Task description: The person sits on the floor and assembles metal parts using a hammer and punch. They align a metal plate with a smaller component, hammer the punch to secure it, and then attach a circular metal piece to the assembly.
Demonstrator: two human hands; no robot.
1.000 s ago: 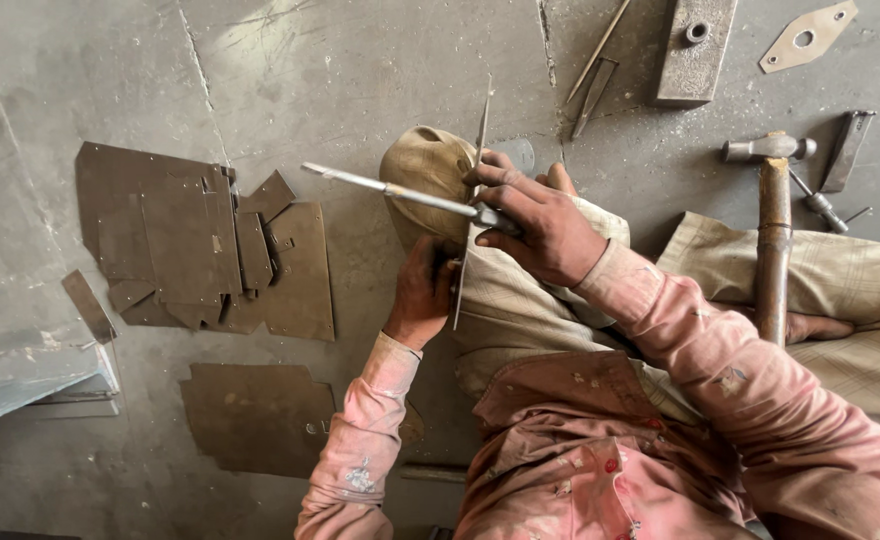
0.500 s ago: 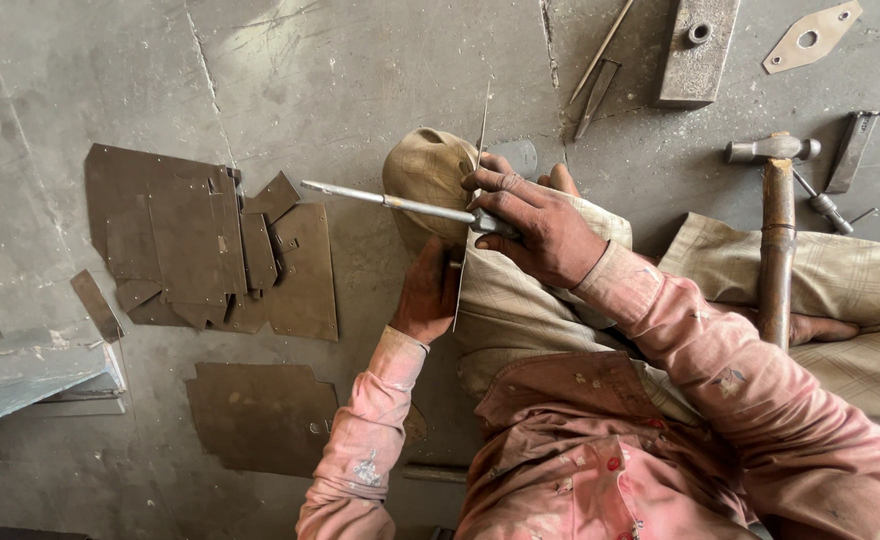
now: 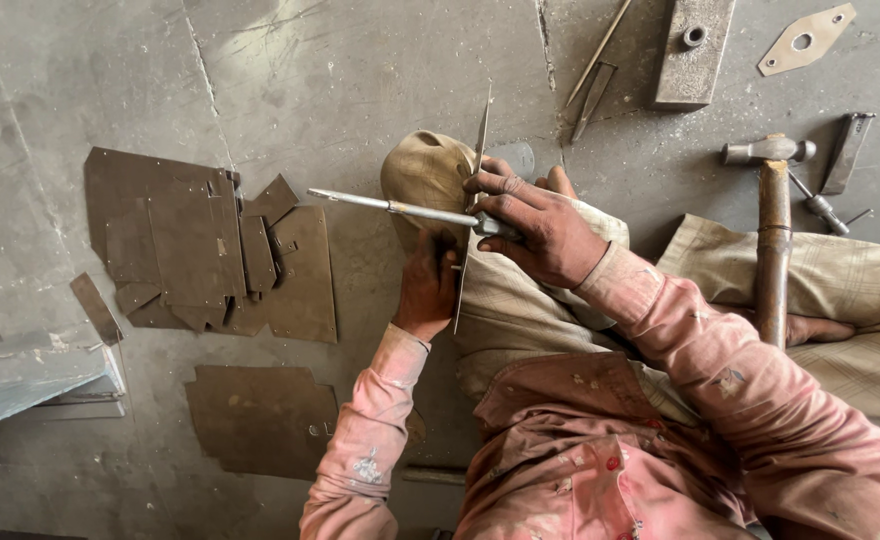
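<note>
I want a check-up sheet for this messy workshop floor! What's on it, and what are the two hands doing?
Surface: grey scratched floor.
Job's things: thin metal sheet held on edge over the knee; long metal rod laid across it.
Clutter: stack of cut metal plates, hammer, metal block, small plate with a hole.
Hands: left hand grips the sheet; right hand grips the rod.
Cables: nothing seen.
Surroundings: grey metal beam at the left edge.

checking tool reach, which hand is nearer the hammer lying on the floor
Right. The right hand sits between the hammer and the left hand, which lies farther off, beyond the thin metal sheet.
</note>
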